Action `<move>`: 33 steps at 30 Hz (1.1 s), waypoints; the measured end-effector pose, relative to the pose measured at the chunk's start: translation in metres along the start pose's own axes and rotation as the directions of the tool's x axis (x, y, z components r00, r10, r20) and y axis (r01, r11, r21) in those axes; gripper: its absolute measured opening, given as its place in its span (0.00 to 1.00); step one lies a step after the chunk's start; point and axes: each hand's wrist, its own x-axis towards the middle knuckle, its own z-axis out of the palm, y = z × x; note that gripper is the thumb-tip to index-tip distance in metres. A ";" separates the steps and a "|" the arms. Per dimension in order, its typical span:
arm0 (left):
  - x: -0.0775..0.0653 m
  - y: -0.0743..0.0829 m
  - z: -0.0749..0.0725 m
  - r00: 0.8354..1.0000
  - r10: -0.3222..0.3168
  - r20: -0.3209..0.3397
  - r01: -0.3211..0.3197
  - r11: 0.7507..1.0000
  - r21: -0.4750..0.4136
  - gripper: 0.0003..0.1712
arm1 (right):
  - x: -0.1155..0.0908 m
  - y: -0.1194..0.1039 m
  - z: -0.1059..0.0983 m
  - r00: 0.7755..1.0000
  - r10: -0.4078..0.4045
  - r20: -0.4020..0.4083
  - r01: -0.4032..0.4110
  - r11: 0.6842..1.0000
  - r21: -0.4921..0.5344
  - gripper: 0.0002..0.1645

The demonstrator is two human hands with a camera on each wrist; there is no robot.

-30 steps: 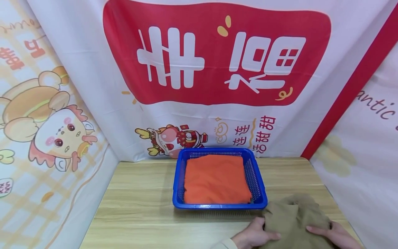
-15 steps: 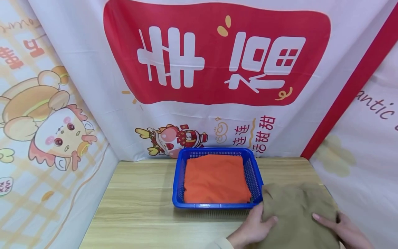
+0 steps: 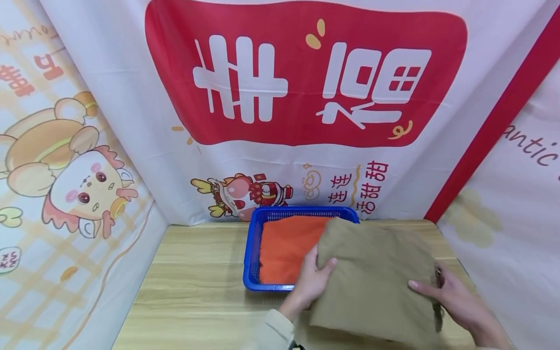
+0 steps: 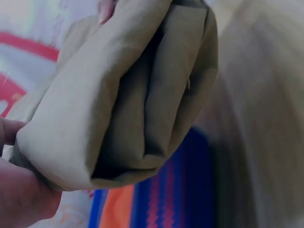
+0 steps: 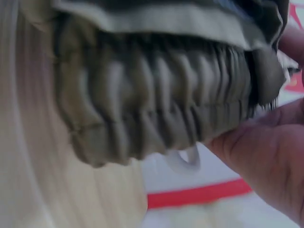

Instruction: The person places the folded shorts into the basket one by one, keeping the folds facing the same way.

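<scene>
Both hands hold up a folded pair of khaki pants [image 3: 372, 277] above the table, overlapping the right part of the blue basket [image 3: 251, 257]. My left hand [image 3: 312, 279] grips the left edge, thumb on top. At the right edge, my right hand [image 3: 450, 294] pinches with its thumb on the upper face; the fingers beneath are mostly hidden. Layered folds of the pants [image 4: 137, 95] show in the left wrist view. A gathered elastic waistband [image 5: 156, 99] with a small white loop [image 5: 185, 160] appears in the right wrist view. Orange folded cloth [image 3: 284, 248] lies inside the basket, partly covered from sight.
The wooden table [image 3: 197, 291] extends left and in front of the basket. A white fabric backdrop with a red panel [image 3: 306, 73] hangs just behind the basket. Printed cloth walls [image 3: 78, 184] close off both sides.
Both hands have raised the folded pants from the right front of the table and carried them left and away, over the basket's right part. The basket stays put.
</scene>
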 end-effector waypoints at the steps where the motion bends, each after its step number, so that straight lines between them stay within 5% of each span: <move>1: 0.003 0.002 -0.007 1.000 -0.001 -0.017 0.001 1.000 0.001 0.23 | 0.004 -0.005 0.004 1.000 -0.025 -0.019 0.025 1.000 0.000 0.55; 11: 0.031 0.020 -0.072 0.991 0.013 -0.135 -0.005 0.998 0.059 0.20 | 0.052 -0.046 0.050 0.966 -0.199 -0.165 0.199 0.980 -0.012 0.47; 19: 0.051 0.009 -0.114 0.970 0.071 -0.231 -0.038 0.989 0.145 0.18 | 0.090 -0.074 0.079 0.950 -0.260 -0.171 0.274 0.960 0.060 0.47; 26: 0.062 -0.003 -0.134 0.952 0.097 -0.292 -0.069 0.992 0.106 0.17 | 0.115 -0.084 0.098 0.939 -0.280 -0.202 0.299 0.952 0.071 0.46; 33: 0.062 -0.020 -0.140 0.958 0.007 -0.286 0.036 0.988 0.148 0.16 | 0.127 -0.070 0.110 0.960 -0.223 -0.168 0.241 0.966 0.096 0.43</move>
